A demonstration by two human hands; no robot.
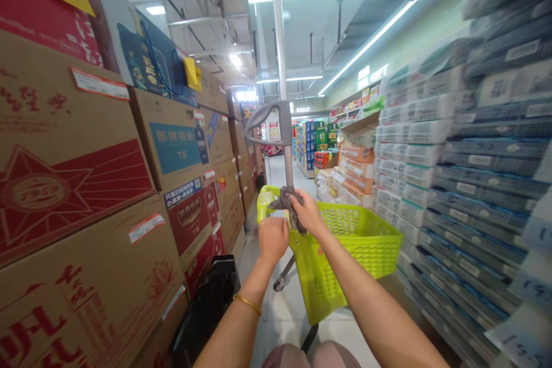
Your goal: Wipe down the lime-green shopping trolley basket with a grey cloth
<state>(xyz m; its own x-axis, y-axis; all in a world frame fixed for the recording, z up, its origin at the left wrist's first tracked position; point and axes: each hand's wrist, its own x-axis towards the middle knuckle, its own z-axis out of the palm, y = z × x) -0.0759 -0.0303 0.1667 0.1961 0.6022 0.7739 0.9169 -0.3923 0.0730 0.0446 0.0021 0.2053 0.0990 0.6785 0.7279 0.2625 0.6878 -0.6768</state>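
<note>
A lime-green plastic shopping basket [357, 241] on wheels stands in the aisle in front of me, with a grey pull handle [276, 121] rising on a metal pole. My left hand [272, 237] is closed on the basket's near rim. My right hand [307, 211] is closed on a grey-brown cloth [288, 200], pressing it against the base of the pole. A gold bangle sits on my left wrist.
Stacked brown and red cardboard boxes [86, 184] wall the left side. Wrapped blue and white packs [466, 184] are stacked high on the right. A black bin [207, 310] sits low on the left. The tiled aisle [276, 167] runs ahead to far shelves.
</note>
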